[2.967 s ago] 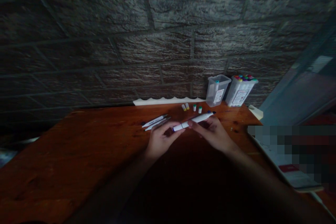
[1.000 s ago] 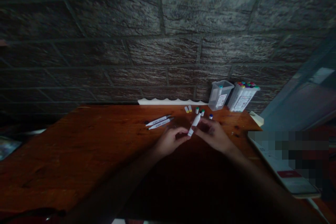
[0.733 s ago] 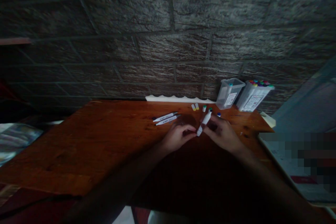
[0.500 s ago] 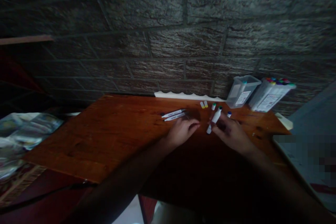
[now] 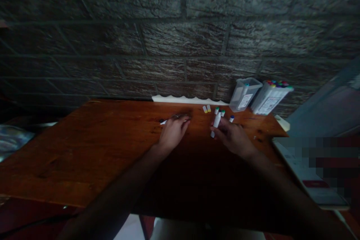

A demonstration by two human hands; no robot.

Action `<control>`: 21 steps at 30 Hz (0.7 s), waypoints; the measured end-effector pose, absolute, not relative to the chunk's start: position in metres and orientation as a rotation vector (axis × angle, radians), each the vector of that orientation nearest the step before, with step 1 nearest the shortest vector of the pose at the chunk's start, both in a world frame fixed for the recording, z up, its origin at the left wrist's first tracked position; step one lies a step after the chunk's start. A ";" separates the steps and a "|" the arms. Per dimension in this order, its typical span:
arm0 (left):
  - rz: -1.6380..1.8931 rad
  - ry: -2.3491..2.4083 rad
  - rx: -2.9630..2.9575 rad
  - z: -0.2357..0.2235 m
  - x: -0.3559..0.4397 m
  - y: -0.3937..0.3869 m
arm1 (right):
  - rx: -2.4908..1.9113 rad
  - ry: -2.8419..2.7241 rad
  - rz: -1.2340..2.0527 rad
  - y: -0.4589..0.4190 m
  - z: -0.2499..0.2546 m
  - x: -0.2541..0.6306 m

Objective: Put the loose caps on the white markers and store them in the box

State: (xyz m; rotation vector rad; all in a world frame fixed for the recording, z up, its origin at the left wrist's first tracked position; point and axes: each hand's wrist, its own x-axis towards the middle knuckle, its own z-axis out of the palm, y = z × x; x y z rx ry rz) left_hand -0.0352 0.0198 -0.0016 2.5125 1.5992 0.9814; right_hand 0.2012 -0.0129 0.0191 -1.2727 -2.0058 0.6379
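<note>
My right hand [image 5: 234, 137] is closed around a white marker [image 5: 216, 120] held at a steep slant above the table, its lower end pointing down and left. To the left, my left hand [image 5: 173, 129] reaches over the wood with curved fingers, closed about a white marker [image 5: 163, 122] whose left end pokes out beside the knuckles. The hand hides most of that marker. Beyond my right hand are two green-marked caps, one green cap [image 5: 216, 110] nearest the wall, and a blue cap [image 5: 231, 118]. Two white-and-yellow caps [image 5: 206, 109] lie farther left.
A clear plastic box [image 5: 244, 95] holding one marker stands at the back right. Beside it is a second box [image 5: 271, 99] packed with coloured markers. A white scalloped strip [image 5: 188, 100] runs along the brick wall behind the wooden table [image 5: 98, 146]. A pale panel stands at the right.
My left hand has moved left and forward, away from my right hand and over the markers lying there. My right hand still holds its marker. The view has turned slightly right.
</note>
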 end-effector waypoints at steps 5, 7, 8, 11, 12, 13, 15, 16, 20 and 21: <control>1.094 1.563 2.446 0.005 -0.038 0.022 | -1.358 -1.868 0.607 -0.007 0.003 0.204; 1.094 1.418 2.407 0.006 -0.029 0.014 | -1.320 -1.824 0.672 -0.006 -0.001 0.203; 1.069 1.345 2.396 0.007 -0.024 0.008 | -1.299 -1.796 0.703 -0.006 -0.002 0.203; 1.006 1.240 2.373 0.007 -0.010 -0.005 | -1.306 -1.699 0.736 -0.006 0.000 0.203; 0.991 1.227 2.371 0.006 -0.008 -0.008 | -1.321 -1.667 0.748 -0.006 0.001 0.204; 0.978 1.227 2.366 0.005 -0.006 -0.010 | -1.327 -1.638 0.766 -0.005 0.002 0.204; 0.964 1.241 2.360 0.004 -0.006 -0.011 | -1.301 -1.576 0.795 -0.005 0.004 0.204; 0.965 1.251 2.358 0.003 -0.007 -0.011 | -1.283 -1.548 0.806 -0.005 0.004 0.204; 0.971 1.234 2.372 0.002 -0.010 -0.010 | -1.280 -1.488 0.919 -0.009 0.008 0.198; 0.958 1.216 2.382 0.002 -0.010 -0.010 | -1.289 -1.488 0.956 -0.011 0.009 0.196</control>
